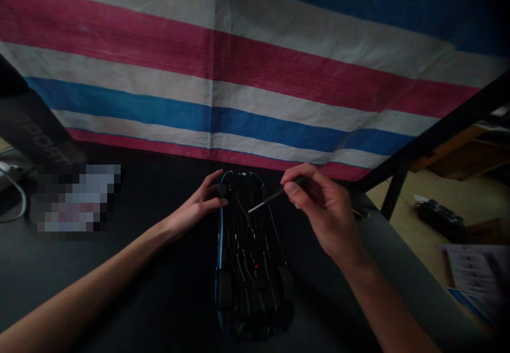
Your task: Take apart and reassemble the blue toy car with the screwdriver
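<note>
A black toy car (249, 257) with blue edges lies upside down on the dark table (119, 284), its underside up and a small red dot near the rear. My left hand (199, 207) rests against the car's far left wheel, fingers curled on it. My right hand (319, 204) is closed on a thin screwdriver (271, 199), whose metal tip points down-left at the car's underside near the front.
A red, white and blue striped woven sheet (239, 77) hangs behind the table. A blurred object (75, 199) and a white cable (16, 194) lie at the left. To the right stand a black table frame (438, 135), a black item on the floor (442, 217) and papers (474, 273).
</note>
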Available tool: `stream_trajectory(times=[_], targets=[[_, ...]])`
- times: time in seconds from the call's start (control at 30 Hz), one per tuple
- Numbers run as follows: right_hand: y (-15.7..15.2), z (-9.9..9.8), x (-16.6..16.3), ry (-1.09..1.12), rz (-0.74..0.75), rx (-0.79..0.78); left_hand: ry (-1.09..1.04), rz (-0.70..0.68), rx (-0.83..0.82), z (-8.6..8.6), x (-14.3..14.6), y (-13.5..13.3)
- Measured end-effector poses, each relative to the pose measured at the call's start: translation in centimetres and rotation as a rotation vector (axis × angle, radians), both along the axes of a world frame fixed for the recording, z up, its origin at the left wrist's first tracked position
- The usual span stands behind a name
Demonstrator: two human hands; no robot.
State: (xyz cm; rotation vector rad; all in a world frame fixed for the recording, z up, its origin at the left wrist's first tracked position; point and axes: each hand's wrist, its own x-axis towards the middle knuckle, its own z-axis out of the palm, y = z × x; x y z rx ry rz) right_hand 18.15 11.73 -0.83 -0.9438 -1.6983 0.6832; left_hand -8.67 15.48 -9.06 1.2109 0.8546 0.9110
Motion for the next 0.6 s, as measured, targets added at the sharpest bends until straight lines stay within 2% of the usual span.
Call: stream_trajectory(times=[0.13, 0.27, 0.43, 0.6], targets=[[-0.8, 2.6, -3.4, -0.234, 0.273, 0.086, -0.019, 0.029, 0.001, -0.3, 0.5, -0.4], [0.5, 2.9, -5.1, -0.312, 0.362, 0.049, -0.015, 0.024, 0.051, -0.7, 0.5, -0.3], [1.3, 1.9, -5.8, -0.353, 0.304, 0.097, -0.029, 0.017, 0.066, -1.0, 0.6, -0.2], [0.7, 1.7, -6.3, -0.479, 0.110, 0.232, -0.026, 0.018, 0.092, -0.5, 0.7, -0.4]])
